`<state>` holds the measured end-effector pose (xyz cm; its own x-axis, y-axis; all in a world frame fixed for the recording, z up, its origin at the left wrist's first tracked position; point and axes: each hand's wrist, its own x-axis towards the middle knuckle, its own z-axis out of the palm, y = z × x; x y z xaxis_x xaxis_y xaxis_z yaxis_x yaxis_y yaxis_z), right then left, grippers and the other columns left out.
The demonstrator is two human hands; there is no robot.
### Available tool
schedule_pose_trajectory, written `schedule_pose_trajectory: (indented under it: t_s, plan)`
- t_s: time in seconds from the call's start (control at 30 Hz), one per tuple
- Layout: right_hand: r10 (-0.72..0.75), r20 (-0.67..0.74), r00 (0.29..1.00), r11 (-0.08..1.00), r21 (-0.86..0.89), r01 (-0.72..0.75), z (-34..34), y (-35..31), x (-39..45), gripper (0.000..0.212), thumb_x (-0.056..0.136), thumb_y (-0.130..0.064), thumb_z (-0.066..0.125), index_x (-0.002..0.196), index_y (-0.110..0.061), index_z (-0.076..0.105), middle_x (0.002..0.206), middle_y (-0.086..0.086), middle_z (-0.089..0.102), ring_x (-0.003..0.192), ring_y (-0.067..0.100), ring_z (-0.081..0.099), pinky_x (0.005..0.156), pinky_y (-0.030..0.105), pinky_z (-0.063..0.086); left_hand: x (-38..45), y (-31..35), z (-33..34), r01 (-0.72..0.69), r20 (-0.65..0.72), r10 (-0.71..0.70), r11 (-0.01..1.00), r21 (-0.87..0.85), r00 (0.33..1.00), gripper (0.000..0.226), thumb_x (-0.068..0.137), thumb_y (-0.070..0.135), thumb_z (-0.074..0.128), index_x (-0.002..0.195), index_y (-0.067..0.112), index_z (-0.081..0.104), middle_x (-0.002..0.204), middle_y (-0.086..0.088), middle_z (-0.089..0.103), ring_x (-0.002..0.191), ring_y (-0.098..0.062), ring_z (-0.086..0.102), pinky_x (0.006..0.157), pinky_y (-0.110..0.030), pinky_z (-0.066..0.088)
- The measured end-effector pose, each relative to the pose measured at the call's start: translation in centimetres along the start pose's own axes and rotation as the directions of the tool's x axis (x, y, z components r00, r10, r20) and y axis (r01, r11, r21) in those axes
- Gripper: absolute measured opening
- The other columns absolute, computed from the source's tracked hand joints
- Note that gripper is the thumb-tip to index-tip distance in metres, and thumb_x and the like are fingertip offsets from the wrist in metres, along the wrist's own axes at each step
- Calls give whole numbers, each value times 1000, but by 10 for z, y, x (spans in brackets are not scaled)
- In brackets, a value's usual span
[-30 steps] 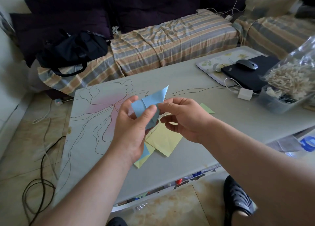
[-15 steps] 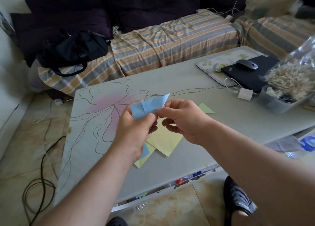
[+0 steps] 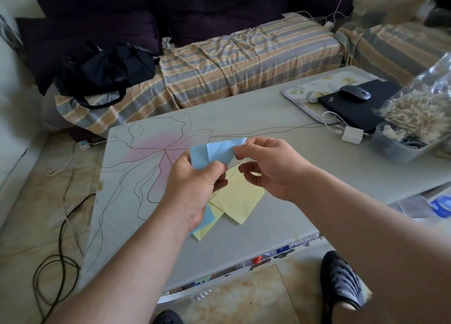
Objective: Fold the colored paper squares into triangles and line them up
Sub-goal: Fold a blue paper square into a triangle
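Matte grey table (image 3: 280, 118), creased blue paper (image 3: 214, 152) pinched in left grip (image 3: 192, 189) and right grip (image 3: 271, 165)

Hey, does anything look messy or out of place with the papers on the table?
The yellow papers and a blue sheet overlap in a skewed pile on the table, not lined up.

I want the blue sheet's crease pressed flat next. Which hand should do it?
Probably the right hand: it pinches only the blue sheet at its top corner, while the left hand grips its lower edge as an anchor.
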<state>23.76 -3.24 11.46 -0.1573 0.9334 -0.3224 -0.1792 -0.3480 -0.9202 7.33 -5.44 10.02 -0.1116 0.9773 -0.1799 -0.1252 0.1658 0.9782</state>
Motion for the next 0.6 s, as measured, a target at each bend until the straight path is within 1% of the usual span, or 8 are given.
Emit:
schedule_pose_trajectory:
  t_s: [0.07,0.13,0.2,0.3,0.37,0.5,0.57,0.6]
  plan:
    - [-5,-3,1000,1000,-6,5,-1,0,0,16,92,-17,76,78,-20,69,87,0,68,64,16,61,69,31,47,0,0,-1,-17,-2,17,1000,20,1000,26,87,-4,69,109,10,67,74,4,67,63,-10,63,71,-30,58]
    - [-13,-34,999,1000,13,13,-3,-2,1,6,93,-18,75,89,-17,71,87,0,69,65,18,61,70,32,48,2,0,-1,-42,-10,43,999,35,999,29,85,-4,70,111,7,67,75,3,67,63,-11,63,70,-30,58]
    - [-17,-58,998,999,30,18,-4,-4,1,3,94,-17,73,92,-16,72,88,0,69,66,20,62,71,34,48,3,1,-3,-63,-20,64,997,50,998,30,83,-4,71,112,5,66,75,4,67,63,-11,63,70,-30,58]
    - [-22,-77,997,999,29,24,-2,-3,2,10,95,-19,69,86,-18,74,88,-1,70,65,20,62,72,35,47,3,1,-2,-73,-17,74,995,68,997,32,83,-4,72,113,4,65,75,4,67,64,-11,63,71,-31,59]
    - [-14,-84,996,999,42,17,-1,-3,1,13,96,-22,66,86,-18,73,86,-1,68,65,20,61,71,34,46,4,0,-2,-69,-24,71,995,71,997,33,82,-3,73,113,5,65,75,4,68,64,-11,64,73,-32,61]
    - [19,-144,989,992,128,-1,-3,-9,3,17,100,-32,61,98,-21,75,84,0,67,66,21,59,68,32,46,5,-4,-6,-42,-63,44,999,29,997,31,82,-3,75,110,8,67,75,3,69,64,-12,65,74,-34,61]
    - [66,-142,988,984,171,-41,-5,-10,3,25,99,-43,62,107,-21,73,87,0,67,66,21,60,67,32,46,6,-6,-8,-19,-72,16,999,-29,997,28,84,-1,76,109,9,68,77,1,68,66,-13,65,76,-35,59]
    - [84,-126,988,984,164,-63,-6,-8,2,27,98,-44,64,109,-21,72,89,1,68,67,22,60,67,32,46,6,-7,-9,-5,-68,1,998,-59,998,28,85,0,77,109,11,69,79,1,69,68,-13,66,78,-35,58]
